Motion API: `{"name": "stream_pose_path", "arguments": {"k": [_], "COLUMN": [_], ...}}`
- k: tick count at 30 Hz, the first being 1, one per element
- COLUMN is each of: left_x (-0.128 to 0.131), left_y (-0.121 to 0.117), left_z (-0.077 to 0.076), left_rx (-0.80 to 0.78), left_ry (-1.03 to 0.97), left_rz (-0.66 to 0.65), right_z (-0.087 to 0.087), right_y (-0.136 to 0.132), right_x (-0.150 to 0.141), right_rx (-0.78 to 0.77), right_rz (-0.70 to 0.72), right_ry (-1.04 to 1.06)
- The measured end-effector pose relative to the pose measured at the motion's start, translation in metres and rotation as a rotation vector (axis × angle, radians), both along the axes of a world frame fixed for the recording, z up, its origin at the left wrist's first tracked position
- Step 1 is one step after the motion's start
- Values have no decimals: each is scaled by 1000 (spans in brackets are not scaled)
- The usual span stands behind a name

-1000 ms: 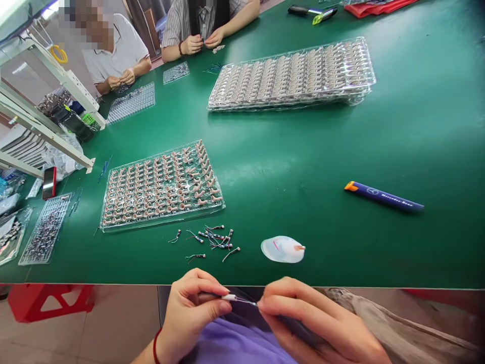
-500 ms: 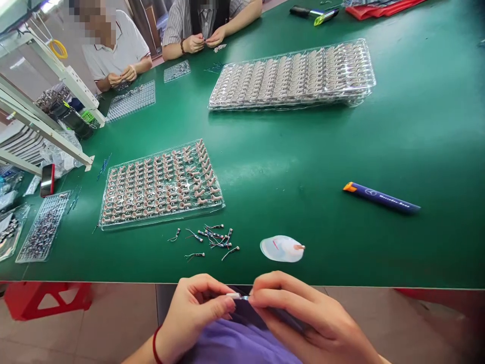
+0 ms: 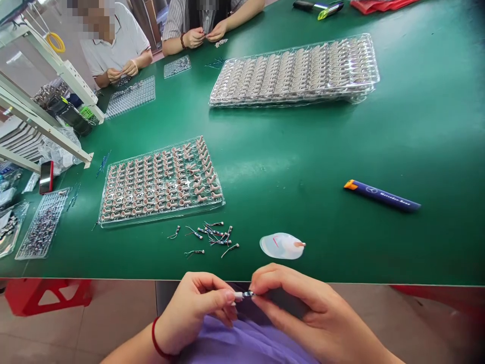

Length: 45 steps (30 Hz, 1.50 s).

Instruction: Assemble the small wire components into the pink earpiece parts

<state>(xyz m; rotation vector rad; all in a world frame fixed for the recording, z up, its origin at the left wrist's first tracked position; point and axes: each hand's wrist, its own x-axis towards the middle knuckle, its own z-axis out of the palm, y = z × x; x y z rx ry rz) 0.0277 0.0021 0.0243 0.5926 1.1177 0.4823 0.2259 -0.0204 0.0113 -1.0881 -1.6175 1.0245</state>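
**Fingertips closer together, with a small patterned part between them**

Compared with a second ago, the left hand (image 3: 202,303) and the right hand (image 3: 299,298) are nearer each other. Then, thin wires stretched between the pale tube (image 3: 238,295) and the right fingertips; now a short dark-and-blue part (image 3: 248,293) shows in that gap, in line with the tube. How far the part sits inside the tube is too small to tell. The view has shifted slightly, while the things on the green table (image 3: 303,151) lie as they did.

The left hand is pinched on the tube between thumb and forefinger, leaving only its end showing, with the other fingers curled below. The right hand grips the far end of the part with thumb and forefinger tips nearly together; its palm is loosely arched. Both hands, with the tube and the part, are in front of the table's near edge, above the purple clothing (image 3: 246,341).

On the table just beyond the hands lie the loose wired parts (image 3: 216,233), most in a small heap and a few apart. To the right of them is a translucent oval piece (image 3: 278,246), and farther right a blue pen-shaped tool (image 3: 390,197) with an orange end. Behind the heap stands a clear tray (image 3: 162,215) with rows of pinkish pieces
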Motion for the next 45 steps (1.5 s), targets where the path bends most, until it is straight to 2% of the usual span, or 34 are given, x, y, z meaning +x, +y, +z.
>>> {"name": "stream_pose_path", "arguments": {"k": [5, 11, 17, 22, 32, 39, 45], "left_x": [5, 7, 8, 9, 8, 8, 9], "left_y": [2, 5, 6, 4, 0, -6, -9], "left_z": [1, 0, 0, 2, 6, 12, 19], "left_rx": [-162, -286, -302, -247, -63, 140, 361], "left_ry": [-29, -111, -145, -116, -62, 12, 168], "left_rz": [19, -34, -42, -13, -29, -70, -96], "right_z": [4, 10, 11, 5, 8, 5, 1], "right_y": [1, 5, 5, 0, 4, -3, -9], "right_x": [1, 0, -2, -1, 2, -3, -7], "right_rx": [-92, -232, -351, -456, -272, -133, -24], "right_rz": [8, 12, 75, 81, 70, 30, 9], "right_ry": [-6, 74, 123, 242, 151, 153, 161]}}
